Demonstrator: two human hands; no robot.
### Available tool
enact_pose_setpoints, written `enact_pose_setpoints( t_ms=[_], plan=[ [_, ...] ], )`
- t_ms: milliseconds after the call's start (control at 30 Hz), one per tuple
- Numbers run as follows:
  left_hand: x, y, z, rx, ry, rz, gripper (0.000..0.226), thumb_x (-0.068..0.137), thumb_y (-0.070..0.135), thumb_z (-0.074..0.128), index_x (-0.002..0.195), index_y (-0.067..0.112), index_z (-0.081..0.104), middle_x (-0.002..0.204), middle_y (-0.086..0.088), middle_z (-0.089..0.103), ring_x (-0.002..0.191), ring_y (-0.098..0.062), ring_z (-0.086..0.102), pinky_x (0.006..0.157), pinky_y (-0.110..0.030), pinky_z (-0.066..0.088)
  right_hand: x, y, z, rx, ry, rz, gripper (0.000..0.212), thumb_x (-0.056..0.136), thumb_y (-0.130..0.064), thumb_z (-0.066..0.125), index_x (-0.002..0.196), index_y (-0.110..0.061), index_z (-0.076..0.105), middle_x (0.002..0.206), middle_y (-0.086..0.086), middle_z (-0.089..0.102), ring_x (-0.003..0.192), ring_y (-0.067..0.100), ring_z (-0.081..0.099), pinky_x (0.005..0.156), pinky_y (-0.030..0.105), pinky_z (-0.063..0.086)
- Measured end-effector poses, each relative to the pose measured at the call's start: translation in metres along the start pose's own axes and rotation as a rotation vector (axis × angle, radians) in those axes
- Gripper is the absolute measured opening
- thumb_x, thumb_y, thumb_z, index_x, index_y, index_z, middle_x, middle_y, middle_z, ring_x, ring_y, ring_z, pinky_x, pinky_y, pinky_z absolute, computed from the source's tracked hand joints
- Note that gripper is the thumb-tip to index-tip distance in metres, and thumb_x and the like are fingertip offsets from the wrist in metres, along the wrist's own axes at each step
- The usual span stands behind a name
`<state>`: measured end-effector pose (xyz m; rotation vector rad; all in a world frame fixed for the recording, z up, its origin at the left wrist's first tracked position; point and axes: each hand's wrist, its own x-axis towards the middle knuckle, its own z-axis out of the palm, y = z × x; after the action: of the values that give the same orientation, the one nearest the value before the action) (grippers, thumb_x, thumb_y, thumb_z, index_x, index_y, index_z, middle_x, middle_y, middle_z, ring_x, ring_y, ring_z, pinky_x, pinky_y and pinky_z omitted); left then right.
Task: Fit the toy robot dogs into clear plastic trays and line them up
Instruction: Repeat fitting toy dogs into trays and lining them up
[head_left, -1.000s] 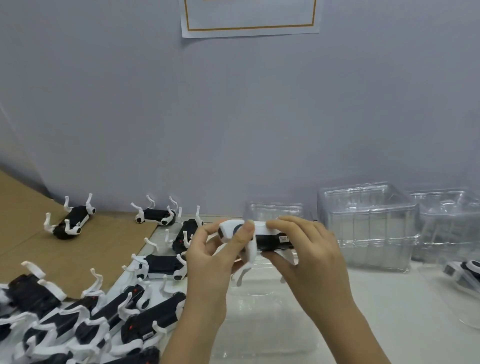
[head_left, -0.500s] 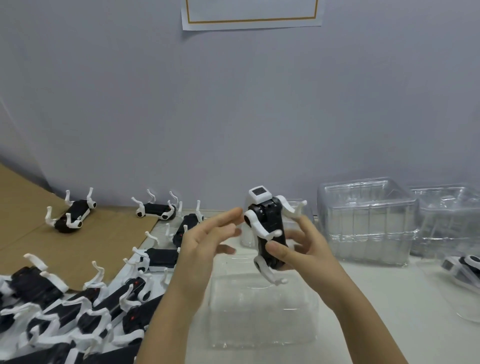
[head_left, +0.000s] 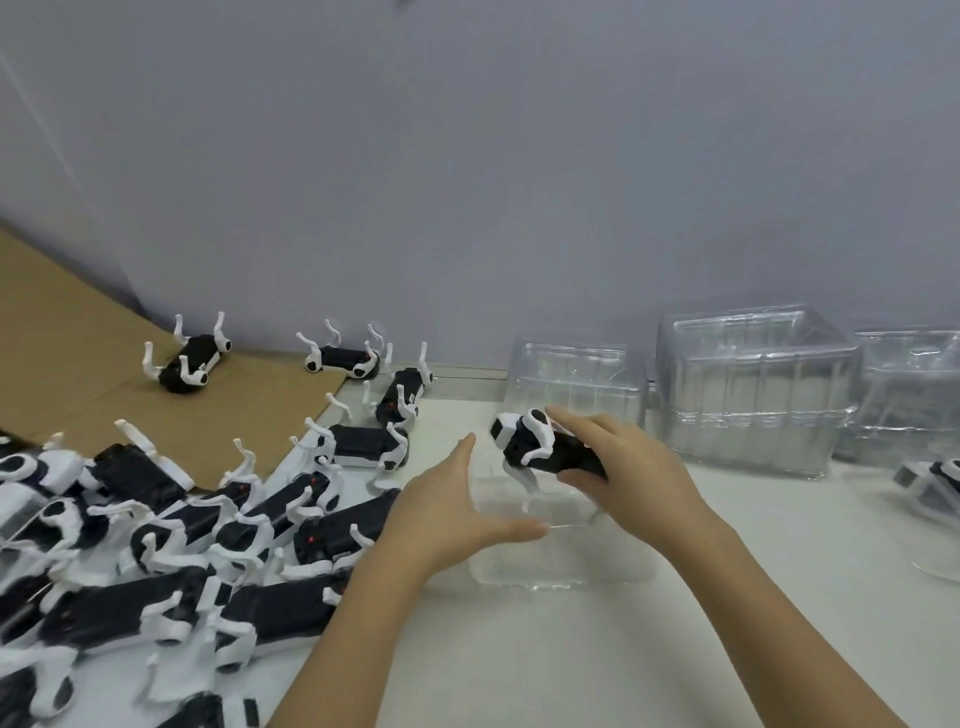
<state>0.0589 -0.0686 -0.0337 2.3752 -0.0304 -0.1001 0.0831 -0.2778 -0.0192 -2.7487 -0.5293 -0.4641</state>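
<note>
My right hand (head_left: 631, 475) grips a black-and-white toy robot dog (head_left: 535, 447) by its body, head to the left and legs pointing down, just above a clear plastic tray (head_left: 561, 564) on the white table. My left hand (head_left: 454, 512) is open with straight fingers at the tray's left side, thumb stretched along its near rim; whether it touches the tray is unclear. A pile of several more toy dogs (head_left: 171, 545) lies on their backs at the left.
Stacks of empty clear trays (head_left: 756, 402) stand against the wall at the back right, with another stack (head_left: 574, 379) behind the held dog. A dog in a tray (head_left: 935, 486) sits at the right edge. Brown cardboard (head_left: 78, 364) covers the far left.
My left hand let go of the dog and opened beside the tray. My right hand turned the dog from upright to level and lowered it toward the tray. The view tilted down.
</note>
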Motion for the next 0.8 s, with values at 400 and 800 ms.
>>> enact_pose_setpoints(
  t_ms=[400,800],
  plan=[
    [0.002,-0.002,-0.002,0.105,0.026,0.02,0.123,0.049,0.08,0.074,0.151,0.03,0.029,0.143,0.011,0.049,0.133,-0.01,0.042,0.107,-0.036,0.039,0.02,0.008,-0.001,-0.075,-0.343,-0.079,0.048,0.094,-0.017,0.06,0.137,-0.034,0.048,0.13,-0.002,0.044,0.12,0.02,0.041,0.093,0.031,0.039],
    [0.0,0.007,-0.003,0.273,0.102,0.061,0.125,0.059,0.092,0.047,0.155,0.029,-0.002,0.163,0.008,0.001,0.147,-0.008,-0.007,0.12,-0.042,-0.006,0.005,0.032,-0.001,0.337,0.135,0.268,0.054,0.091,-0.037,0.063,0.141,-0.037,0.045,0.137,-0.001,0.045,0.129,0.017,0.036,0.11,0.041,0.027]
  ],
)
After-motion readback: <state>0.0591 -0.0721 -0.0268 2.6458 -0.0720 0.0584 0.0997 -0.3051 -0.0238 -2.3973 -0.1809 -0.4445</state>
